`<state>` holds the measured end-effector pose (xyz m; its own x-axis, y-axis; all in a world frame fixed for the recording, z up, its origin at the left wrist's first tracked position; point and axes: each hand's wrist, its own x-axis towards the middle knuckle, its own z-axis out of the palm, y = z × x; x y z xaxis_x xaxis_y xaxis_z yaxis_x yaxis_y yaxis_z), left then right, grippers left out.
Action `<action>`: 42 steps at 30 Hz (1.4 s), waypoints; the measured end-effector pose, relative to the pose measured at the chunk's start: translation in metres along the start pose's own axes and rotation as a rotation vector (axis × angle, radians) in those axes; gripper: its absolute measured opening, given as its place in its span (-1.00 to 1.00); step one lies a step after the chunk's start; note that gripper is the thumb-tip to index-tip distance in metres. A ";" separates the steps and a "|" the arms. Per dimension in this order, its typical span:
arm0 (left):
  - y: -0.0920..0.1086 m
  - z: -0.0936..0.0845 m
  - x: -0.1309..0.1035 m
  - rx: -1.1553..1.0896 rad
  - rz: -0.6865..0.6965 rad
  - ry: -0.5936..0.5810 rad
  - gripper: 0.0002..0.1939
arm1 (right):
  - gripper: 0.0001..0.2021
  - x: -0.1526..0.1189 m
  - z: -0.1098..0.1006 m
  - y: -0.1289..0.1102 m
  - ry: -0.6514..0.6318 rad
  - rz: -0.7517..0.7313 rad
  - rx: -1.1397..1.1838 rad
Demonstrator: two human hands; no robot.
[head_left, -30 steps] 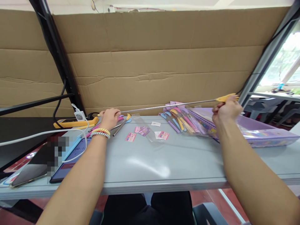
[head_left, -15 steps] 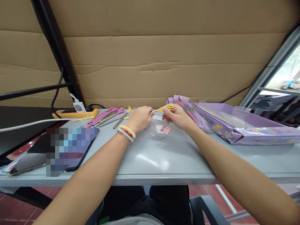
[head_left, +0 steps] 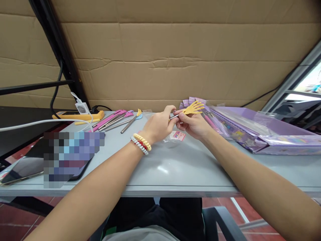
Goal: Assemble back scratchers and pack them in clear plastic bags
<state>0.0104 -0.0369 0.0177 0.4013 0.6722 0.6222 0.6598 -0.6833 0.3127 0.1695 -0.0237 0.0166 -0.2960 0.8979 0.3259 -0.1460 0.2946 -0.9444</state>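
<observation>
A yellow hand-shaped back scratcher (head_left: pixel 193 107) with a thin metal rod is held above the table, its spread fingers pointing right. My right hand (head_left: pixel 192 124) pinches it near the base of the yellow head. Around the rod's other end, my left hand (head_left: pixel 160 124) is closed, covering most of the handle. Below my hands lie a clear plastic bag and a pink-and-white label card (head_left: pixel 179 135). To the left, several more back scratchers (head_left: pixel 114 121) with pink, yellow and blue heads rest in a loose group.
A purple open box (head_left: pixel 265 147) stands at the right, with packaged purple and pink pieces (head_left: pixel 213 122) beside it. At the left are a yellow power strip (head_left: pixel 75 115), a white cable, and phones (head_left: pixel 23 169). A cardboard wall (head_left: pixel 175 43) closes off the back.
The back scratcher has tilted up and its yellow fingers now show spread out above my right hand. My left hand has moved slightly right, closer to my right hand.
</observation>
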 end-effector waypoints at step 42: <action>-0.029 0.000 0.001 0.337 -0.346 -0.627 -0.45 | -0.75 -0.003 -0.006 -0.010 -0.501 0.453 -1.124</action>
<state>-0.0080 -0.0163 0.0089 0.3548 0.9347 -0.0227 0.9294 -0.3499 0.1176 0.1779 -0.0271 0.0245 -0.4626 0.8420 -0.2776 0.8483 0.3293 -0.4146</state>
